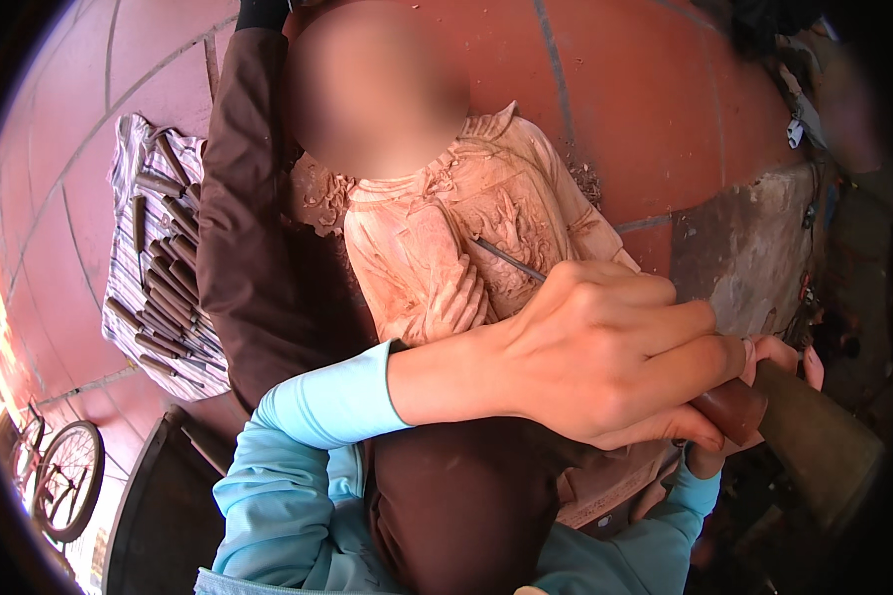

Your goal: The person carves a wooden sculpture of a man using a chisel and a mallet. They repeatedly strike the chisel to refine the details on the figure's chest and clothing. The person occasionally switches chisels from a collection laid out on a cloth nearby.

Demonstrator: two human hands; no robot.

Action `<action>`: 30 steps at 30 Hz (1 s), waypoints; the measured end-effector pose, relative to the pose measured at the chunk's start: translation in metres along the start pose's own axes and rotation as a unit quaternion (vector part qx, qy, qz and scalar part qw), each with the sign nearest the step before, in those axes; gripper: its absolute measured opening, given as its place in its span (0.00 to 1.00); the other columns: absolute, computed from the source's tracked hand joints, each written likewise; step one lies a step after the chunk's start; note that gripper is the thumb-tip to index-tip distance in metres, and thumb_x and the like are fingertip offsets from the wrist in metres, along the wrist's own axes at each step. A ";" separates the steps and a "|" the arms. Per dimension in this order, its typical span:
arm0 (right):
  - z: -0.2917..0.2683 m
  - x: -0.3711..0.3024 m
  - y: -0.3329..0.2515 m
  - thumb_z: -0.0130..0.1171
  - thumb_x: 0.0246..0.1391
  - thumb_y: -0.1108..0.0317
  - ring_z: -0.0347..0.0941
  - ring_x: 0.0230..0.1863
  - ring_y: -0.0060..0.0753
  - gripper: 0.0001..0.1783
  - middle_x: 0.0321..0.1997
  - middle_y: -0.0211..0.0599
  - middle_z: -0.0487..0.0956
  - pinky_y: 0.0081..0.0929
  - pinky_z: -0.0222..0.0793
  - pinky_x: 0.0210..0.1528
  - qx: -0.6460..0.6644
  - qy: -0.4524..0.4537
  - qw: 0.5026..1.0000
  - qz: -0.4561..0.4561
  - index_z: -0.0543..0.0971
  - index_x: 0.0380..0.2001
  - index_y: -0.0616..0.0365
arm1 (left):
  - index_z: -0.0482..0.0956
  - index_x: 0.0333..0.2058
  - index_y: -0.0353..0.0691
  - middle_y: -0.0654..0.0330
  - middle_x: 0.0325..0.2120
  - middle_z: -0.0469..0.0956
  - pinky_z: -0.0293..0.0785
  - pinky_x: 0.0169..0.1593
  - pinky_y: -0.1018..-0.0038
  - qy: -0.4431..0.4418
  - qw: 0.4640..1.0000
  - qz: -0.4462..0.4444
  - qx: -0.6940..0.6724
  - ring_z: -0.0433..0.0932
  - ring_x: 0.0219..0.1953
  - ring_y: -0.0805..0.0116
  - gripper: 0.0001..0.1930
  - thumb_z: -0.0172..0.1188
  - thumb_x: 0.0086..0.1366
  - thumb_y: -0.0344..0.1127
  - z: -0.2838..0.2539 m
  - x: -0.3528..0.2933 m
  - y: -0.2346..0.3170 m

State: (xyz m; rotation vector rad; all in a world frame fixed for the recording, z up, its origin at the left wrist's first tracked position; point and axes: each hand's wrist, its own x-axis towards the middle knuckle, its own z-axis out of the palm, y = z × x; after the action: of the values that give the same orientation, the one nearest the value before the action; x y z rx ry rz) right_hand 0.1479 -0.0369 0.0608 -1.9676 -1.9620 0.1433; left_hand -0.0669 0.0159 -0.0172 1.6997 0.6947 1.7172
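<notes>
The carved wooden figure (407,263) lies at the frame's centre, just beyond the left hand (605,357), which is clamped around the chisel (729,409), its blade slanting up-left onto the carving. The left forearm crosses from lower left, while the partly hidden right hand (779,357) curls around a wooden block (824,441) at right. A trousered leg (253,198) borders the figure's left; tiled floor (645,109) spreads across the upper right.
</notes>
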 end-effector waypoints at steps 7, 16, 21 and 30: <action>0.017 0.003 -0.002 0.54 0.51 0.73 0.67 0.33 0.32 0.32 0.35 0.39 0.70 0.35 0.64 0.44 0.053 0.043 0.969 -0.236 0.54 0.57 0.57 | 0.77 0.31 0.41 0.66 0.19 0.65 0.58 0.16 0.75 0.032 0.998 0.027 -0.052 0.65 0.16 0.71 0.22 0.62 0.48 0.54 -0.006 -0.006 0.000; 0.020 0.004 0.001 0.51 0.50 0.89 0.65 0.28 0.39 0.35 0.33 0.44 0.68 0.38 0.66 0.33 0.081 0.056 0.953 -0.286 0.52 0.58 0.52 | 0.77 0.31 0.41 0.67 0.18 0.62 0.58 0.16 0.75 -0.024 0.994 0.065 -0.082 0.63 0.16 0.72 0.22 0.60 0.51 0.57 -0.016 -0.013 -0.001; 0.022 0.009 -0.012 0.51 0.49 0.90 0.64 0.27 0.38 0.38 0.33 0.44 0.68 0.38 0.64 0.29 0.030 0.067 0.948 -0.309 0.51 0.59 0.49 | 0.80 0.29 0.40 0.69 0.16 0.65 0.49 0.14 0.79 -0.028 0.988 0.107 -0.109 0.60 0.13 0.77 0.23 0.59 0.59 0.58 -0.028 -0.010 -0.003; 0.025 0.010 -0.010 0.54 0.46 0.90 0.65 0.27 0.39 0.37 0.34 0.43 0.68 0.38 0.64 0.28 0.113 0.077 0.936 -0.325 0.55 0.55 0.47 | 0.79 0.30 0.43 0.69 0.16 0.66 0.48 0.16 0.78 -0.048 0.986 0.117 -0.106 0.59 0.14 0.76 0.23 0.58 0.59 0.60 -0.031 -0.018 -0.004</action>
State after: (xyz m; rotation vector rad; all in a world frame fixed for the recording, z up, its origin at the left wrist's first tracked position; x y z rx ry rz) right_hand 0.1303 -0.0224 0.0422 -1.0783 -2.2547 0.0361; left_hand -0.0974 0.0069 -0.0334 1.7519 0.2655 1.7813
